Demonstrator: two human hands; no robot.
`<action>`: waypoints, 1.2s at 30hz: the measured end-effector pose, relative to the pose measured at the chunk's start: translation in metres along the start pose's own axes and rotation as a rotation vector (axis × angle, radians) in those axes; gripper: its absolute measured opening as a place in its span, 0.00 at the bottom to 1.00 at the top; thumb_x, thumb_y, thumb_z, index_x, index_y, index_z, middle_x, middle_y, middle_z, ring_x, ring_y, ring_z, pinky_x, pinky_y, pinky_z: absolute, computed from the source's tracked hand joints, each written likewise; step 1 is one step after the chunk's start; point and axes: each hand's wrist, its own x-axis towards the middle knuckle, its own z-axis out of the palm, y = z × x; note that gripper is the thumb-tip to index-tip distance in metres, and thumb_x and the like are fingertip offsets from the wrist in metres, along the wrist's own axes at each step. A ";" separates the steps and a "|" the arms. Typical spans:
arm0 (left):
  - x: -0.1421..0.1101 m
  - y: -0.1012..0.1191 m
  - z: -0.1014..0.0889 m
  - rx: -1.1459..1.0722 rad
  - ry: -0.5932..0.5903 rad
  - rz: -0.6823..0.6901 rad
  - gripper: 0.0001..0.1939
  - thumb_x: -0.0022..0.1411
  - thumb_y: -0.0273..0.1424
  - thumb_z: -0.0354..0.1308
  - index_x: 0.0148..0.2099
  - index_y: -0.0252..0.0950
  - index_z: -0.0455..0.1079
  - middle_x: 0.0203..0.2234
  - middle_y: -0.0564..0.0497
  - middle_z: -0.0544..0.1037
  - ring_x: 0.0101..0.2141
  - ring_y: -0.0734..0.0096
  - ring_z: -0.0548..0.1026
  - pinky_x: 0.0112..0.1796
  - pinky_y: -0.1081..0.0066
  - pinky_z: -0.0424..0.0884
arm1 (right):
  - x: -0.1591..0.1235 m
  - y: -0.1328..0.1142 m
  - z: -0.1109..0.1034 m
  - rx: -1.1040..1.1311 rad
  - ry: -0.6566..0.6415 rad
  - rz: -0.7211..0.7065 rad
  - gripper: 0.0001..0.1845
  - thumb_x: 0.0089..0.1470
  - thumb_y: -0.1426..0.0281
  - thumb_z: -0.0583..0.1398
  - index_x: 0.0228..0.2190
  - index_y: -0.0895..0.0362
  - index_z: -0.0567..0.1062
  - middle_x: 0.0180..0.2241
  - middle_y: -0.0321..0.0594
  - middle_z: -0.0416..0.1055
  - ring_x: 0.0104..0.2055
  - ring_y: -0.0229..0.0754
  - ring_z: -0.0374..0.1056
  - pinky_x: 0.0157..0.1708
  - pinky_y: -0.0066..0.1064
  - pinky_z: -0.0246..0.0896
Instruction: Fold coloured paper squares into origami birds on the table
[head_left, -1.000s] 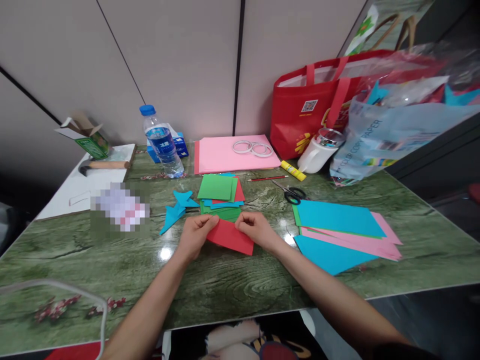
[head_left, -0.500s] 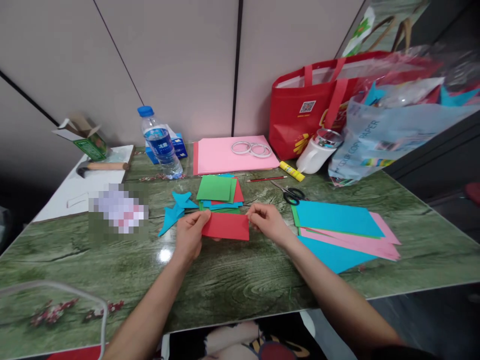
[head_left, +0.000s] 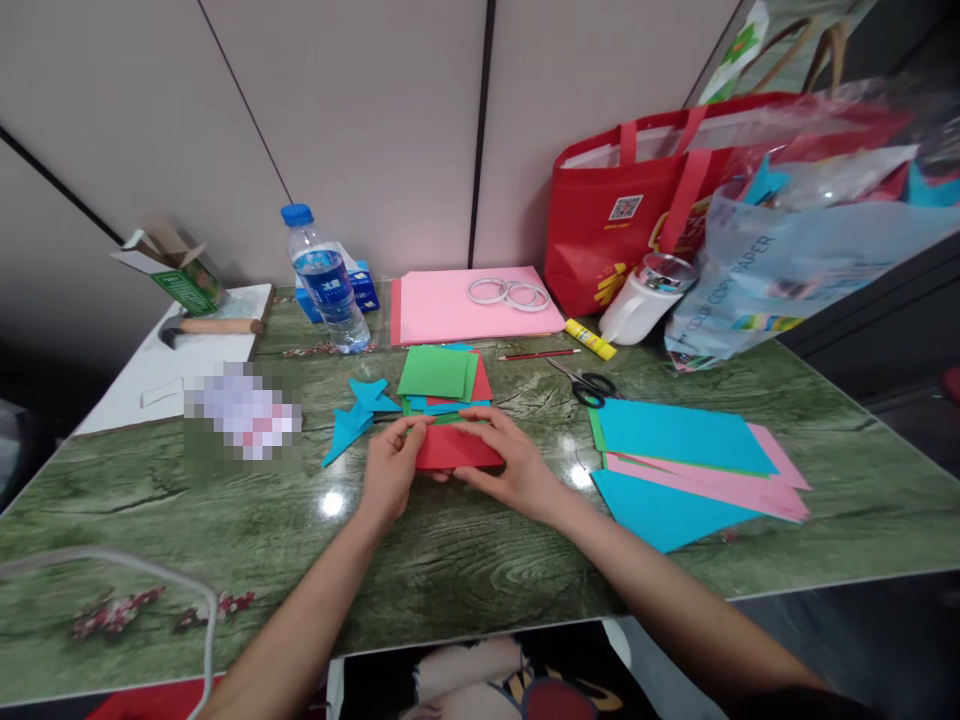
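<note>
1. The red paper (head_left: pixel 450 447) is held over the table (head_left: pixel 487 580), just on the near side of the small coloured paper pile (head_left: pixel 435 372).
2. The left hand (head_left: pixel 394 463) has its grip pinched on the paper's left end, apparently to steady it.
3. The right hand (head_left: pixel 516 465) spans the right part, fingers near the upper edge, thumb near the lower; whether that grip presses, I cannot tell.
4. Scissors (head_left: pixel 580 382) lie beyond the right hand, probably for easy reach.
</note>
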 end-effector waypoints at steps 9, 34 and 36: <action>0.001 0.002 -0.007 0.010 -0.242 0.105 0.31 0.46 0.48 0.61 0.49 0.35 0.68 0.41 0.45 0.75 0.32 0.65 0.75 0.26 0.72 0.72 | 0.005 0.007 -0.003 0.117 0.090 0.068 0.15 0.52 0.66 0.59 0.43 0.54 0.71 0.44 0.43 0.70 0.47 0.43 0.66 0.48 0.38 0.59; -0.006 -0.006 0.008 -0.247 -0.223 -0.091 0.16 0.45 0.39 0.67 0.31 0.31 0.72 0.26 0.50 0.78 0.29 0.70 0.74 0.32 0.72 0.69 | -0.002 0.004 0.009 -0.241 0.067 -0.336 0.06 0.55 0.69 0.57 0.33 0.53 0.75 0.34 0.41 0.74 0.37 0.41 0.67 0.36 0.34 0.63; -0.006 -0.004 0.010 -0.300 -0.239 -0.092 0.15 0.47 0.37 0.66 0.34 0.31 0.73 0.30 0.47 0.79 0.34 0.67 0.75 0.36 0.69 0.70 | -0.002 0.005 0.010 -0.147 0.104 -0.253 0.06 0.55 0.70 0.57 0.31 0.54 0.75 0.32 0.41 0.74 0.35 0.40 0.68 0.34 0.32 0.64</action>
